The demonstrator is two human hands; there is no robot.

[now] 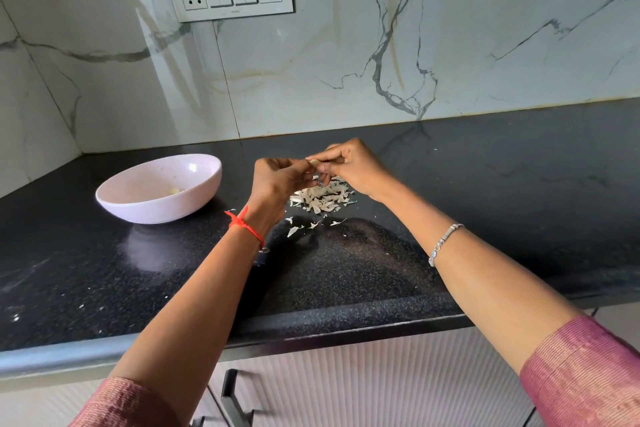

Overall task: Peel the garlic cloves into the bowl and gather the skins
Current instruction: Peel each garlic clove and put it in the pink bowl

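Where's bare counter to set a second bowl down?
Free: counter right of the right hand, back to the marble wall; also front-left, between pink bowl and counter edge. Crowded: garlic skins beneath the left hand and garlic clove.

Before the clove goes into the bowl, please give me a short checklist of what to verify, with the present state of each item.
1. The left hand and right hand pinch the garlic clove: ok.
2. The clove is fully peeled: cannot tell, fingers hide most of it.
3. The bowl stands upright, to the left of the hands: ok.
4. The skins pile lies under the hands, outside the bowl: ok.
5. All skins are gathered: not ok, stray skins lie apart, nearer the person.
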